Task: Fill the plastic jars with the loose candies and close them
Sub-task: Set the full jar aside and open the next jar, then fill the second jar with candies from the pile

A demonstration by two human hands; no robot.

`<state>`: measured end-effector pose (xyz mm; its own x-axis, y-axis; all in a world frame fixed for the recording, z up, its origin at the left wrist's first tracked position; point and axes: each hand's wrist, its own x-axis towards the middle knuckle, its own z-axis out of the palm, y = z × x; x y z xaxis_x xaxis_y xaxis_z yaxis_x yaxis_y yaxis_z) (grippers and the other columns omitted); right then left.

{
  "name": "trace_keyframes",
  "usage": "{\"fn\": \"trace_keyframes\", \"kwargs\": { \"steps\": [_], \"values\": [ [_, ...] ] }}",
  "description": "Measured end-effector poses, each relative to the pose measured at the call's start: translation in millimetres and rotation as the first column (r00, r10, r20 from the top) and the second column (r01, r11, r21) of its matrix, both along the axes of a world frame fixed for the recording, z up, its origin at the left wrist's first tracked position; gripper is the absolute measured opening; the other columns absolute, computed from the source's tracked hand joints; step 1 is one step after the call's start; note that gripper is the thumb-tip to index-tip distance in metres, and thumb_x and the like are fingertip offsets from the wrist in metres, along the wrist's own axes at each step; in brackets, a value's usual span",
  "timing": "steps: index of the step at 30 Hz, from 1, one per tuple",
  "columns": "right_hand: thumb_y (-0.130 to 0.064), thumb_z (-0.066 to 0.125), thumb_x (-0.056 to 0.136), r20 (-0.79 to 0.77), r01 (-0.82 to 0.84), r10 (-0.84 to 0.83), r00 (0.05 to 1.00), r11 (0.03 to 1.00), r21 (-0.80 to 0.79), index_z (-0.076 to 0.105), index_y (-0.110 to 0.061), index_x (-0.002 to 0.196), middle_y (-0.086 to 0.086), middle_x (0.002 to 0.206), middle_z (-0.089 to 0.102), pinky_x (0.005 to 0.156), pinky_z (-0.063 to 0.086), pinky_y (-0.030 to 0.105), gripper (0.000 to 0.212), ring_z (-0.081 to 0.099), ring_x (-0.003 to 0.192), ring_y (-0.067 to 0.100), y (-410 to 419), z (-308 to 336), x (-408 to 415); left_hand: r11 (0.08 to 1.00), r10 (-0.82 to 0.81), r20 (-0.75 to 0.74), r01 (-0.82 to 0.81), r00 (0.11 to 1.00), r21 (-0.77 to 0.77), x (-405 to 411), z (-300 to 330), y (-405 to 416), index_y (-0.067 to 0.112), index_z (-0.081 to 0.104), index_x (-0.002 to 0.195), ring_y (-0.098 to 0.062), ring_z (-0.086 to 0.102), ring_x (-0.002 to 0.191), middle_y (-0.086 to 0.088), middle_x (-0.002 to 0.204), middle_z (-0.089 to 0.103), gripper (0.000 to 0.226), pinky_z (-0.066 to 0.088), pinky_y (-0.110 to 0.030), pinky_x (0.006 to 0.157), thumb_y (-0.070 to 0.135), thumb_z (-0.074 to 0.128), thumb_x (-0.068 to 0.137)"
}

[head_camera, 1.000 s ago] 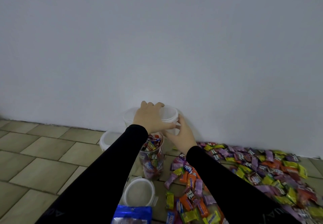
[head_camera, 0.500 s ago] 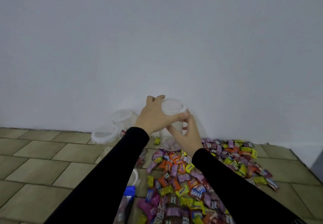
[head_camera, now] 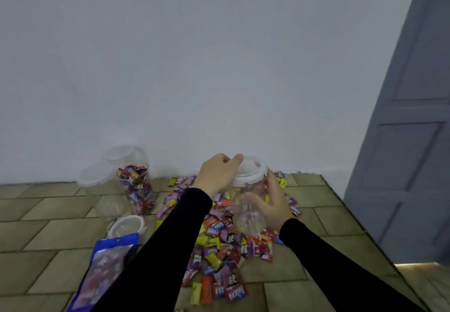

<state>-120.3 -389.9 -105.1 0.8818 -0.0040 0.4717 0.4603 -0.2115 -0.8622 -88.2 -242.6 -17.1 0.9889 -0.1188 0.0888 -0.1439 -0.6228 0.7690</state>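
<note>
A clear plastic jar (head_camera: 247, 210) with a white lid (head_camera: 250, 173) stands on the pile of loose wrapped candies (head_camera: 219, 253) in the middle of the tiled floor. My left hand (head_camera: 215, 174) grips the lid from the left, fingers curled over its rim. My right hand (head_camera: 272, 204) wraps around the jar's body from the right. The jar looks nearly empty. At the left an open jar (head_camera: 136, 190) is filled with candies.
Two more lidded clear jars (head_camera: 102, 185) stand against the white wall at left. A loose white lid (head_camera: 126, 226) and a blue candy bag (head_camera: 102, 270) lie near my left arm. A grey door (head_camera: 409, 141) closes off the right side.
Both hands have carried the lidded jar from the wall to the right and set it down onto the candy pile. My view has swung right, bringing the door in.
</note>
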Motion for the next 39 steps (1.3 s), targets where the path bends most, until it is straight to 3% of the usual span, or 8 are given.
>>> {"fn": "trace_keyframes", "kwargs": {
  "steps": [8,12,14,16,20,26,31,39],
  "values": [
    [-0.028,0.072,0.065,-0.074,-0.065,0.066,0.995,0.998,0.021,0.043,-0.026,0.135,0.001,0.129,0.058,0.095,0.045,0.029,0.075,0.054,0.120,0.017,-66,-25,-49,0.997,-0.033,-0.106,0.024,0.994,-0.076,-34,-39,-54,0.007,0.059,0.079,-0.025,0.055,0.070,-0.006,0.071,0.056,0.054,0.038,-0.033,0.066,0.058,0.046,0.092],
    [-0.025,0.059,0.059,-0.192,-0.009,0.004,0.981,1.000,-0.027,0.055,-0.027,0.119,0.001,0.111,0.064,0.077,0.049,0.024,0.060,0.061,0.095,0.010,-92,-35,-58,0.999,-0.019,-0.132,0.013,0.991,-0.048,-53,-55,-72,0.002,0.057,0.073,-0.032,0.057,0.075,-0.016,0.069,0.058,0.059,0.043,-0.036,0.072,0.054,0.045,0.095],
    [0.000,0.053,0.072,-0.225,0.037,-0.049,0.973,0.998,-0.059,0.063,-0.022,0.108,0.003,0.104,0.066,0.078,0.048,0.018,0.044,0.062,0.090,-0.001,-103,-33,-57,0.998,-0.030,-0.155,0.020,0.987,-0.062,-58,-64,-78,-0.002,0.062,0.079,-0.032,0.061,0.070,-0.021,0.074,0.062,0.064,0.045,-0.036,0.068,0.058,0.046,0.094],
    [0.020,0.041,0.079,-0.294,0.091,-0.107,0.950,0.994,-0.066,0.066,-0.015,0.100,0.008,0.095,0.064,0.070,0.044,0.013,0.048,0.060,0.078,-0.002,-111,-27,-59,0.995,-0.039,-0.156,0.023,0.987,-0.101,-66,-67,-83,0.011,0.049,0.064,-0.022,0.046,0.050,-0.006,0.059,0.047,0.054,0.036,-0.031,0.054,0.057,0.048,0.093],
    [0.000,0.038,0.095,-0.436,0.142,-0.108,0.893,0.989,0.046,0.064,-0.016,0.081,0.004,0.077,0.057,0.055,0.036,0.025,0.033,0.049,0.064,0.013,-113,-6,-66,0.981,-0.014,-0.177,-0.021,0.984,-0.194,-74,-67,-91,0.004,0.061,0.082,-0.019,0.045,0.048,-0.001,0.058,0.046,0.052,0.045,-0.029,0.050,0.054,0.051,0.093],
    [-0.055,0.037,0.096,-0.581,0.137,-0.236,0.779,0.968,-0.209,0.049,-0.020,0.068,0.003,0.060,0.041,0.042,0.030,0.021,0.047,0.037,0.047,0.016,-110,10,-67,0.932,-0.037,-0.275,-0.066,0.961,-0.357,-88,-69,-90,0.007,0.053,0.074,-0.014,0.048,0.035,-0.004,0.058,0.051,0.043,0.040,-0.021,0.037,0.046,0.066,0.086],
    [-0.054,0.050,0.092,-0.579,0.224,-0.260,0.773,0.965,-0.135,0.043,-0.016,0.057,0.002,0.054,0.038,0.044,0.030,0.022,0.052,0.039,0.043,0.016,-109,11,-62,0.861,-0.026,-0.267,-0.114,0.963,-0.496,-98,-78,-96,0.010,0.050,0.065,-0.013,0.041,0.030,-0.001,0.045,0.047,0.043,0.032,-0.018,0.034,0.043,0.066,0.087],
    [-0.046,0.071,0.081,-0.604,0.272,-0.142,0.785,0.953,0.130,0.060,-0.016,0.055,0.005,0.056,0.040,0.042,0.033,0.022,0.041,0.038,0.041,0.016,-106,3,-59,0.713,0.015,-0.330,-0.242,0.944,-0.658,-104,-81,-106,0.004,0.062,0.088,-0.009,0.035,0.031,0.002,0.048,0.048,0.028,0.027,-0.017,0.032,0.031,0.069,0.087]
  ]
}}
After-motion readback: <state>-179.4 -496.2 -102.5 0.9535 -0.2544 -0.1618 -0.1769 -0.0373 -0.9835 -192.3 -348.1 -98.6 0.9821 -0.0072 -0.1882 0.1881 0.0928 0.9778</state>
